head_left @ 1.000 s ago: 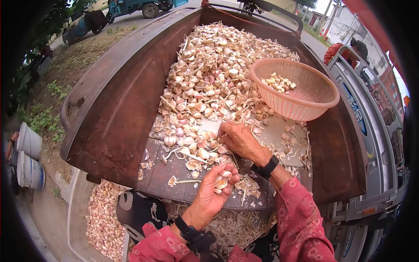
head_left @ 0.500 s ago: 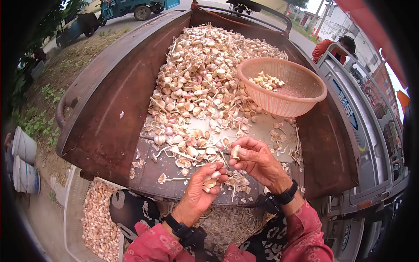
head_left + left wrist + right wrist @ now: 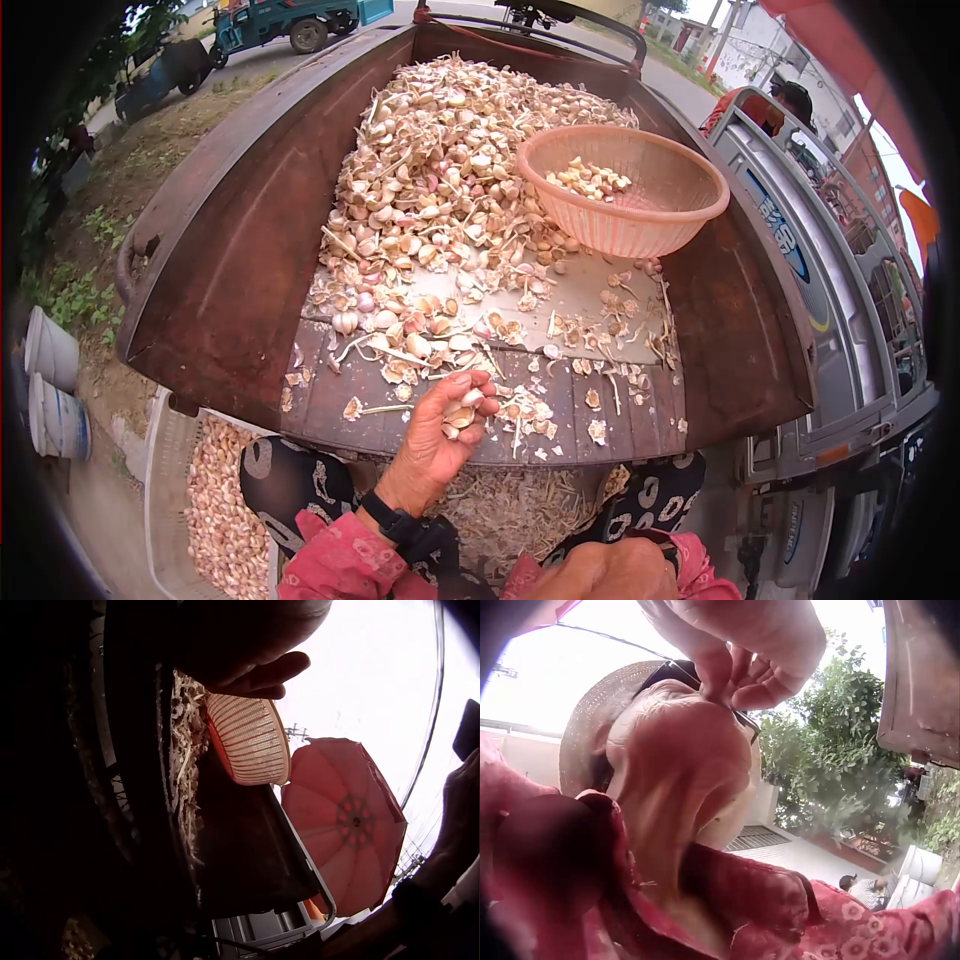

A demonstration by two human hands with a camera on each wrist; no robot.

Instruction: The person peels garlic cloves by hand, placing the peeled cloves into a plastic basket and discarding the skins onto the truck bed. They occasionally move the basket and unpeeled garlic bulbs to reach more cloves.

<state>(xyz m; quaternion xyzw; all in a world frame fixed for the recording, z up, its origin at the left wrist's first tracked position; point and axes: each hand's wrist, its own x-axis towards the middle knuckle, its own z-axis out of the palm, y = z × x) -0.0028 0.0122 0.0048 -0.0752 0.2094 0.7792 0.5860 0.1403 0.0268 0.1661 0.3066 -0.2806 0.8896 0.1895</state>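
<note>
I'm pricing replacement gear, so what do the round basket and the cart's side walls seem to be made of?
The round basket looks like matte pinkish plastic; its even ribs and smooth rim suggest molding. The cart's side walls look like brown metal, dull and scuffed; whether that's paint or rust is unclear.

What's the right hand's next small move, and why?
Probably lower the right hand to the left hand and take one garlic clove: the left hand holds several, while the right is up near the person's chin, apart from them.
</note>
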